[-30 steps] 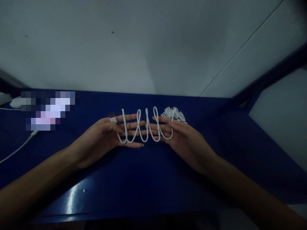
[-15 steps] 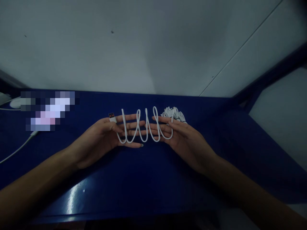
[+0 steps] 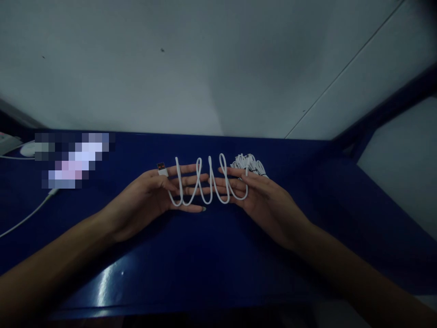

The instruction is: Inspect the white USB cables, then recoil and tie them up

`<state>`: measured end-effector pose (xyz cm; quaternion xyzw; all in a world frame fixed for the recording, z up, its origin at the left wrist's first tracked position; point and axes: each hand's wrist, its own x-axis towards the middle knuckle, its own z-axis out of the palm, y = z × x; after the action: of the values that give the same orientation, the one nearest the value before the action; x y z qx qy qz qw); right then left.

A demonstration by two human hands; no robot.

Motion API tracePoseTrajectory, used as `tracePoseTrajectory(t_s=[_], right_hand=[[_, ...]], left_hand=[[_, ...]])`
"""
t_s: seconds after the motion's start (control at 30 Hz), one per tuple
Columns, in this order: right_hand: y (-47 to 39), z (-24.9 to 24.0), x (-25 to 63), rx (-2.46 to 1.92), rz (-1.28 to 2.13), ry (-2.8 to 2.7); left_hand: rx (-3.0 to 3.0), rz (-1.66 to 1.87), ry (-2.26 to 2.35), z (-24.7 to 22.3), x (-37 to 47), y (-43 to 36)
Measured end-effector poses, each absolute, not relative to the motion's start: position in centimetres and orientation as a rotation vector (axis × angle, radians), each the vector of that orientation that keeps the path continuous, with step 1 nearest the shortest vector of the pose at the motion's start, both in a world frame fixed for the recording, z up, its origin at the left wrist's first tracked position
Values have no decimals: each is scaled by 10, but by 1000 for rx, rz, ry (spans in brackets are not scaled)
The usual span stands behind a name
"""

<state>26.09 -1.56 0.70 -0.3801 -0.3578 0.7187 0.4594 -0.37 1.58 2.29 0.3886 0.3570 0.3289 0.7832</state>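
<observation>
A white USB cable (image 3: 209, 182) stretches in loose, spread-out loops between my two hands above the blue table (image 3: 191, 269). My left hand (image 3: 153, 196) pinches its left end under the thumb, and the USB plug (image 3: 162, 169) sticks up past the thumb. At the other end, my right hand (image 3: 259, 193) holds the cable between thumb and fingers. The other fingers of both hands are stretched out behind the loops, with the fingertips of the two hands close together. Just beyond my right hand lies a bunch of bundled white cables (image 3: 248, 162), partly hidden by its fingers.
At the left, a blurred-out bright object (image 3: 77, 161) lies on the table with a white cord (image 3: 29, 216) running from it. A white rounded item (image 3: 27, 149) sits behind it. A pale wall (image 3: 136, 91) rises along the table's back edge, and a blue frame bar (image 3: 385, 105) slants at the right.
Both hands keep their hold on the looped cable, and its shape is nearly the same. The whole view has shifted slightly, so everything appears a little lower and further right.
</observation>
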Motion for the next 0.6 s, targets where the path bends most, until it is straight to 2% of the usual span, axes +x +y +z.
tracePoseTrajectory(t_s=[0.6], right_hand=[[-15, 4, 260, -908, 1781, -845]], left_hand=[[828, 716, 763, 23, -4, 16]])
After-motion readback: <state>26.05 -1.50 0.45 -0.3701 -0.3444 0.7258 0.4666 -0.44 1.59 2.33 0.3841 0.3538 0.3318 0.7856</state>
